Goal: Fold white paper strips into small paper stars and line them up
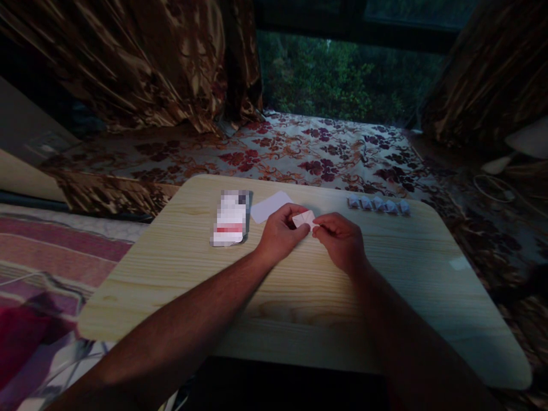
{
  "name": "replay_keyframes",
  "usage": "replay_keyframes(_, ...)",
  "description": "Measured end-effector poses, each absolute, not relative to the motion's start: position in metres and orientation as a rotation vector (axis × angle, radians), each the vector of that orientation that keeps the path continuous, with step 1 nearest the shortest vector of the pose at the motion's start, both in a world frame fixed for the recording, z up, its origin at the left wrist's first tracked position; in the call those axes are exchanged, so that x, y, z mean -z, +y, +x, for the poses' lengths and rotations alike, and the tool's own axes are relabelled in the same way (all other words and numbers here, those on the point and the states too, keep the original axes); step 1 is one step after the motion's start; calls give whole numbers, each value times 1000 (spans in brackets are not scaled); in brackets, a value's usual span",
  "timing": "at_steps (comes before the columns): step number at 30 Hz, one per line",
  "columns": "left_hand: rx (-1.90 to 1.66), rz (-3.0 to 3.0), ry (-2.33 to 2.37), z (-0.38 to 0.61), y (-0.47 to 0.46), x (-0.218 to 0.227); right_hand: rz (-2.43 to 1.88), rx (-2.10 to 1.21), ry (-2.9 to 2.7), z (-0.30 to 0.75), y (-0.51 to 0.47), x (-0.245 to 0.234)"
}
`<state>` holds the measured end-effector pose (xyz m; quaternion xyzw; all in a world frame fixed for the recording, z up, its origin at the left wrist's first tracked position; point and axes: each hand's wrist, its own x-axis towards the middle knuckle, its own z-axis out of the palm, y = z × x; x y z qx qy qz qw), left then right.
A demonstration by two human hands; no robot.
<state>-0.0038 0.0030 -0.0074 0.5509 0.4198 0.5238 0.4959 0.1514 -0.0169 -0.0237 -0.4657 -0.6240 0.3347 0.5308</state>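
Observation:
Between my two hands is a small folded piece of white paper (304,218) with crease lines across its face. My left hand (280,231) pinches its left side, thumb in front and fingers behind. From the other side, the thumb and fingertips of my right hand (341,237) grip its right edge. Just left of the paper, partly behind my left hand, lies a pale flat sheet or card (269,206). Several small folded paper pieces (378,204) sit in a row near the far right edge of the table.
The light wood table (180,285) has rounded corners. A phone-shaped item with a blurred face (231,217) lies at left. Beyond stands a ledge with flowered cloth (317,148), below a window and brown curtains (180,63). A striped bed cover (85,245) is at left.

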Motion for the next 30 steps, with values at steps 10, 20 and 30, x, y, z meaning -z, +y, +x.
replay_keyframes(10, -1203, 1268, 1034, -5, 2, 7, -1130, -743, -1545, 154, -18, 23)
replay_keyframes(20, -1134, 1230, 1025, -7, 3, 5, -1108, -751, -1648, 158, -18, 16)
replay_keyframes(30, -866, 1254, 923, -16, 8, 8, -1105, -1009, -1819, 178, -16, 2)
